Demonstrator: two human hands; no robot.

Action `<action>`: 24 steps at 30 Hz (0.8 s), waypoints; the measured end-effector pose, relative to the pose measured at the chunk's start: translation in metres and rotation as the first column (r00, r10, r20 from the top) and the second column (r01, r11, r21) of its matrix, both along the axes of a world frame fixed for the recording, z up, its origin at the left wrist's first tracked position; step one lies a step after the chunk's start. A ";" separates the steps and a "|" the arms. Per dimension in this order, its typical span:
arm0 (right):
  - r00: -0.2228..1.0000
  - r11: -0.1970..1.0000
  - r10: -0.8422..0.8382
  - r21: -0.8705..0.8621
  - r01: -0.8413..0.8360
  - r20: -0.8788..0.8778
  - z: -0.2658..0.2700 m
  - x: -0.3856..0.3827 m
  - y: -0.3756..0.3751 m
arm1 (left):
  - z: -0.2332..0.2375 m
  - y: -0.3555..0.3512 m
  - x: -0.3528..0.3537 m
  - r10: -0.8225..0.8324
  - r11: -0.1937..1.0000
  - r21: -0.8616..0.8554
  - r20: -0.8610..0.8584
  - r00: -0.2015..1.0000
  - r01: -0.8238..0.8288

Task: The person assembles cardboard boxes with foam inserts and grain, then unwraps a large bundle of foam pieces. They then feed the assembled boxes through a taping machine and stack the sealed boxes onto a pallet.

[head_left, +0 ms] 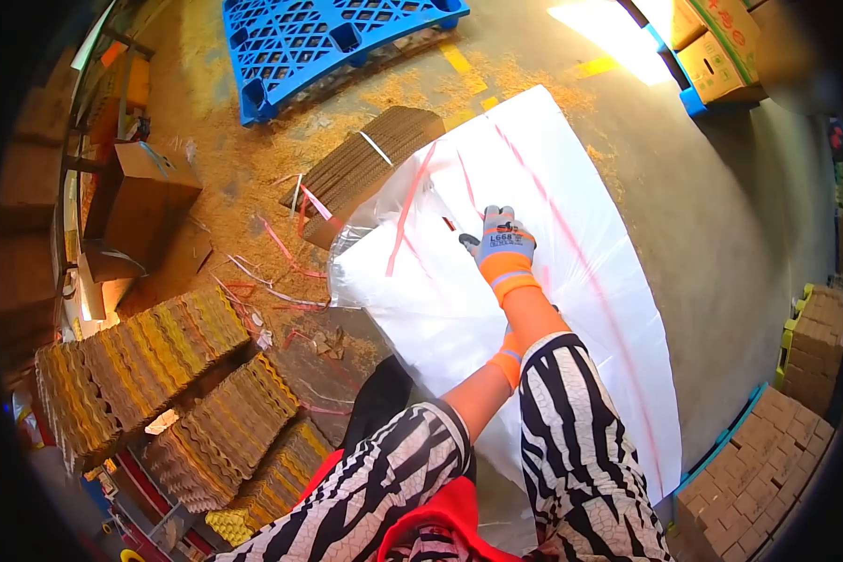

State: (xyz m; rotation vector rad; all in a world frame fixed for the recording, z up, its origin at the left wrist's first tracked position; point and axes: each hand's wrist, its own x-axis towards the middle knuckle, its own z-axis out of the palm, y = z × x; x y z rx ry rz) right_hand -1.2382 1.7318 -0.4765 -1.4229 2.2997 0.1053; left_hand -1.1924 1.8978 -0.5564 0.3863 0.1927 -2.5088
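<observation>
A large white plastic-like sheet (599, 375) with red lines lies spread out in front of me. My right hand (508, 239), in a grey glove with an orange cuff, rests on its middle, with the thumb out to the left and the fingers pointing forward, holding nothing visible. My left hand (509, 361) reaches under my right forearm. Only its orange cuff and a small dark bit show, so its fingers are hidden. A small red mark (449, 224) shows on the sheet left of my right hand.
Brown corrugated cardboard (375, 155) lies beyond the sheet's left edge. A blue pallet (337, 42) stands ahead. Stacked egg trays (150, 365) are at the left, near loose straps (281, 290). Cartons (759, 468) sit at the lower right, and boxes (717, 66) at the upper right.
</observation>
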 end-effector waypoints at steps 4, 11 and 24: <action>0.995 0.993 0.101 -0.069 -0.099 0.026 -0.011 -0.009 -0.011 | 0.024 -0.010 -0.005 -0.168 0.980 -0.007 0.500 0.849 0.198; -0.415 0.536 0.303 0.206 0.818 0.858 0.035 -0.156 0.086 | 0.073 -0.052 -0.010 -0.271 0.822 -0.046 0.846 0.460 0.568; 0.075 0.245 -0.197 -0.025 0.969 0.977 0.029 0.093 0.321 | 0.101 -0.124 -0.029 -0.446 0.221 -0.244 0.836 0.321 0.944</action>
